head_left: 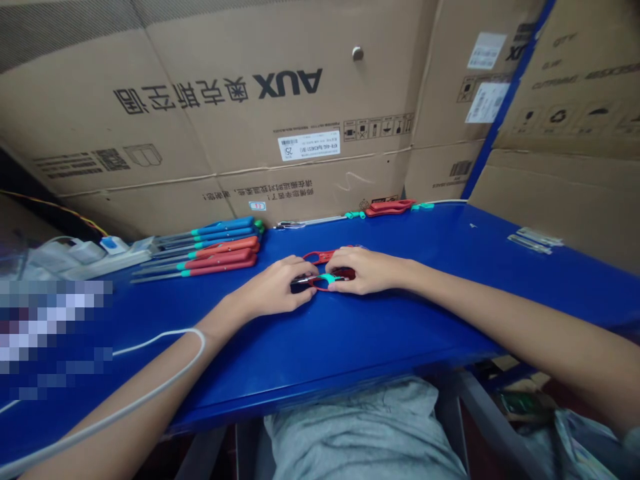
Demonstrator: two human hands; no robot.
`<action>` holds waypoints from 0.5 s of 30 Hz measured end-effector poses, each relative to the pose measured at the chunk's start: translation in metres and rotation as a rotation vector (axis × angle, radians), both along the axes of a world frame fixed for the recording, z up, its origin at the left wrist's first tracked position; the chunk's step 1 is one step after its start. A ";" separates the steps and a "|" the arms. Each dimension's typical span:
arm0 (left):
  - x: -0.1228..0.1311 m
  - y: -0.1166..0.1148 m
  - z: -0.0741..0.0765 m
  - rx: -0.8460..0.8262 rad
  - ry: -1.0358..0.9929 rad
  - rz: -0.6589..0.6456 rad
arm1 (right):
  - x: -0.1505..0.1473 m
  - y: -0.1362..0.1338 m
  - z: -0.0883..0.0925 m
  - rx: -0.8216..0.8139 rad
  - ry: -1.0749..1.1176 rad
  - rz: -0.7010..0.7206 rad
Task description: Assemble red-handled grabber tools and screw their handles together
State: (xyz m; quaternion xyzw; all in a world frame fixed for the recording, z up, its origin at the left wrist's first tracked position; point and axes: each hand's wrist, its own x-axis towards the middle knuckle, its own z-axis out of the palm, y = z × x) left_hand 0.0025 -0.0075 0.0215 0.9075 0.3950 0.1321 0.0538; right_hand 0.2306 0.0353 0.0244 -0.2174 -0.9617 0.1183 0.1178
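- The red handle [320, 288] is at the centre of the frame, over the blue surface [320, 353], between the two hands.
- Its long axis seems to run left to right, from one grip to the other; neither hand is clearly nearer.
- Left hand [280, 283]: fingers and thumb clamped about its left end, by a dark shaft [301, 281].
- Right hand [364, 270]: clamped on its right end.
- It looks open-framed, glossy, with a green band [329, 277]; fingers hide the rest.

Handled tools [225, 247] on table [425, 327], before cardboard [380, 133], left of the left hand [274, 285]
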 end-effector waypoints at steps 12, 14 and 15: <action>0.003 0.001 -0.001 -0.018 -0.034 0.015 | 0.000 0.001 -0.001 -0.059 0.044 -0.007; 0.003 0.001 -0.002 -0.012 -0.030 0.016 | -0.001 0.001 -0.001 -0.067 0.041 -0.006; 0.003 0.000 -0.002 -0.012 -0.035 0.024 | -0.001 0.001 -0.001 -0.069 0.039 -0.007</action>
